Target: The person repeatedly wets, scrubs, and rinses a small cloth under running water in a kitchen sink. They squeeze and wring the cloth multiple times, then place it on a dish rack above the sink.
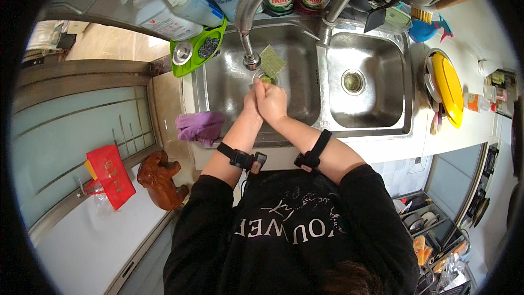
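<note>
Over the left basin of a steel double sink [301,98], my left hand [250,100] and my right hand [272,100] are pressed together, fingers bent. Whether anything lies between them is hidden. Just above them hangs the nozzle of the curved steel faucet [251,60]. A green scouring pad [272,61] lies in the basin beyond my hands, near the drain [258,76], which they partly cover. A purple cloth [200,127] drapes over the basin's left edge. Both forearms wear black straps with small devices.
A green corner tray [186,67] holds a steel wool pad [209,47] and a small metal cup. Soap bottles [279,0] line the back. Right of the sink stand a yellow dish [448,90] and a blue spray bottle [422,30]. A brown carved figure [159,180] stands at the left.
</note>
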Demonstrator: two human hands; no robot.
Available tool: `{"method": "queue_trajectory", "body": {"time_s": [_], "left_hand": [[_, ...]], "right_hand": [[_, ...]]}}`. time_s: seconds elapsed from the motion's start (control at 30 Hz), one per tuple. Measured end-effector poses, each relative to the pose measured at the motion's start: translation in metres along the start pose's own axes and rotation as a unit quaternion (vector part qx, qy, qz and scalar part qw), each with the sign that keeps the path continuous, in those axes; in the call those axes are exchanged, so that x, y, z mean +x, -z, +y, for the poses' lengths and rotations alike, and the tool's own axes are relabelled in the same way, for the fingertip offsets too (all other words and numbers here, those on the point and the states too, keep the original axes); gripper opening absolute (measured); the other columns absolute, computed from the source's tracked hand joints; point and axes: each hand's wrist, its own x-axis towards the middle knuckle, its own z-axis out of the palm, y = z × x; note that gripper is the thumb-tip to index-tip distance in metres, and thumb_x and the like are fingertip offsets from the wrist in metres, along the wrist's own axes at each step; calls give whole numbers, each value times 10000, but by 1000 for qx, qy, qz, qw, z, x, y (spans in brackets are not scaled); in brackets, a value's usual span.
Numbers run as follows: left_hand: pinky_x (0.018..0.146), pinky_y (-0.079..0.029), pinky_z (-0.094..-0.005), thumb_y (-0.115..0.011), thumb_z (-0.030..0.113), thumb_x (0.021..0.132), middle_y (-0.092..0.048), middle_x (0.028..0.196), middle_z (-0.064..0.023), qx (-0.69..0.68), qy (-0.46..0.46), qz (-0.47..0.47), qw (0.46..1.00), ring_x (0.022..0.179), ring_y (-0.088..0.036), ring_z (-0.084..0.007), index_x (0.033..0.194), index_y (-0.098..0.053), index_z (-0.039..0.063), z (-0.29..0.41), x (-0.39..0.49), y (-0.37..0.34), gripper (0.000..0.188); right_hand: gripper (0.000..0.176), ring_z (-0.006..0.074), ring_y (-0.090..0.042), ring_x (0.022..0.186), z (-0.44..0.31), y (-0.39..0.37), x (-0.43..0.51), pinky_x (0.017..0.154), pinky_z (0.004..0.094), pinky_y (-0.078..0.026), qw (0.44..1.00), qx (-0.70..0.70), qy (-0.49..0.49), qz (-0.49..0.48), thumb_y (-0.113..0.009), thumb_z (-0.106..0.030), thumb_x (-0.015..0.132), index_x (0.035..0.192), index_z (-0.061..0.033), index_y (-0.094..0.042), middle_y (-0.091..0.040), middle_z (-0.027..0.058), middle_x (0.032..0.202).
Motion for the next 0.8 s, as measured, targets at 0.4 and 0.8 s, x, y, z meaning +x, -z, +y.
{"method": "queue_trajectory", "body": {"time_s": [0.4,0.8], "left_hand": [[838,-408,-332,-494,317,835,-513,1090,-82,127,-34,102,986,1005,-495,-204,1068,-463,38,59,-34,-25,365],[936,-321,-436,-240,519,848,-421,1208,-111,-52,-63,-7,997,1113,-408,-273,1240,-329,72,44,-66,-16,601]], "right_hand": [[565,152,-509,892,68,37,27,791,264,-398,869,254,-213,-368,-618,-384,742,1047,70,-475,-546,119,984],[325,136,-493,862,-34,20,-15,757,256,-402,839,373,-166,-359,-519,-54,790,1095,-81,-412,-509,47,948]]}}
